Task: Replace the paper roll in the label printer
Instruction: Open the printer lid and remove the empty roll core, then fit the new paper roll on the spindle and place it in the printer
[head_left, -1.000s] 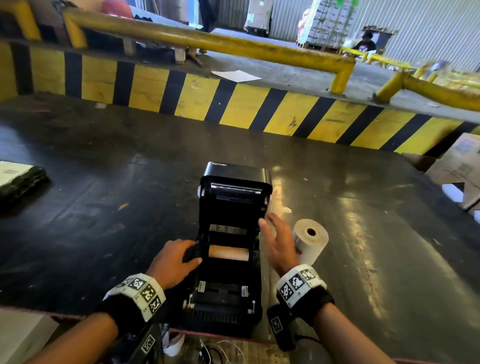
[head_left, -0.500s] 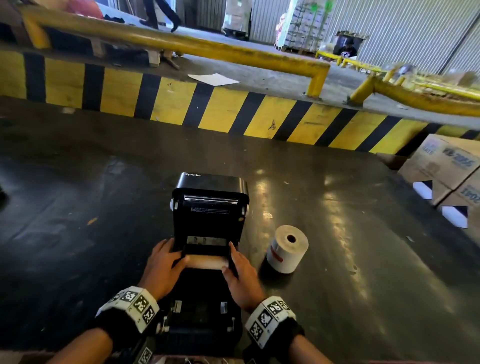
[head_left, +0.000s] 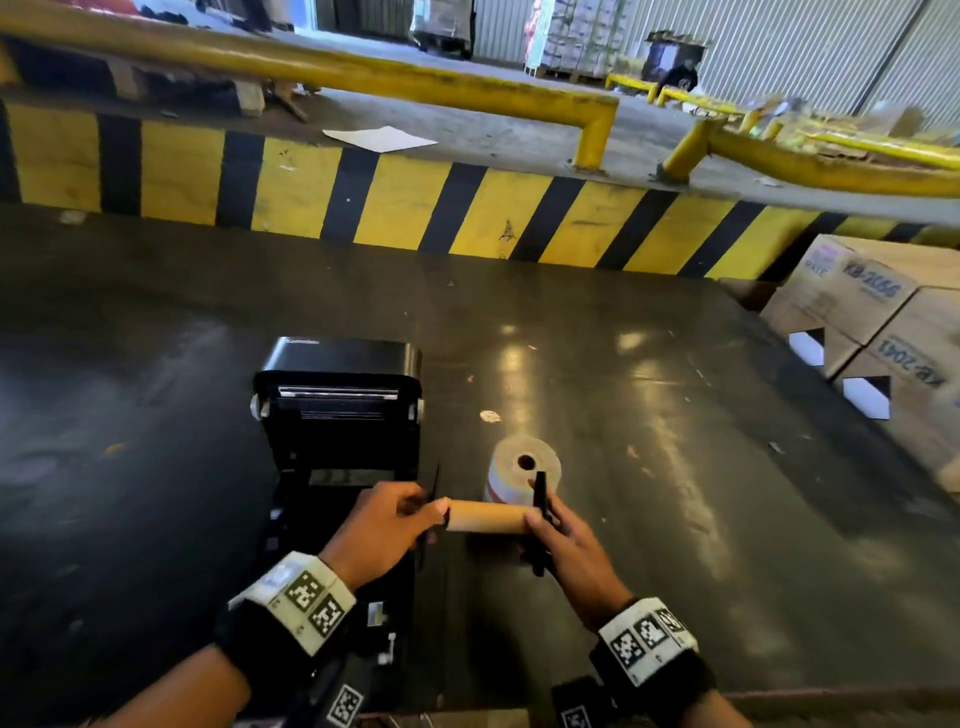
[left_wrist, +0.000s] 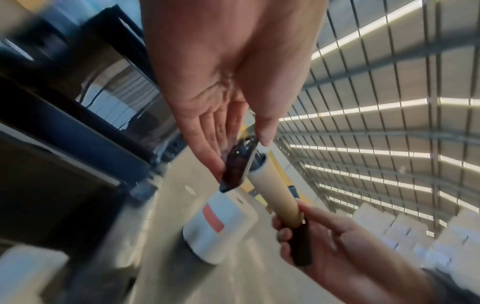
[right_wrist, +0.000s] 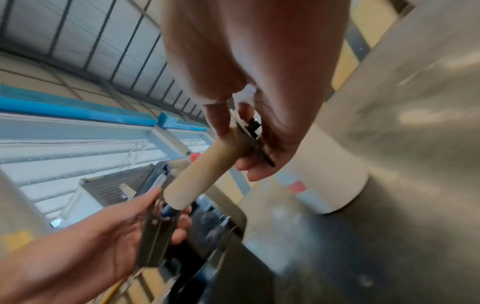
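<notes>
From the head view, I am holding a bare brown cardboard core (head_left: 485, 515) level in the air, just in front of the open label printer (head_left: 337, 415) on the dark table (head_left: 675, 519). My left hand (head_left: 382, 525) is pinching a black end plate (head_left: 432, 486) at the core's left end, and my right hand (head_left: 563, 540) is gripping another black end plate (head_left: 540, 499) at its right end. A full white paper roll (head_left: 524, 467) is standing on end on the table beside the printer, behind the core. Cardboard boxes (head_left: 883, 332) are sitting at the far right.

From the left wrist view, my left hand's fingers (left_wrist: 207, 131) and thumb are closing on the black plate (left_wrist: 235, 168) at the near end of the core (left_wrist: 275, 195), while my right hand (left_wrist: 337, 242) is curling around the far end.

From the right wrist view, my right hand (right_wrist: 249, 115) is wrapping the core (right_wrist: 205, 170) and its plate, and my left hand (right_wrist: 103, 232) is holding the other plate (right_wrist: 155, 232)
</notes>
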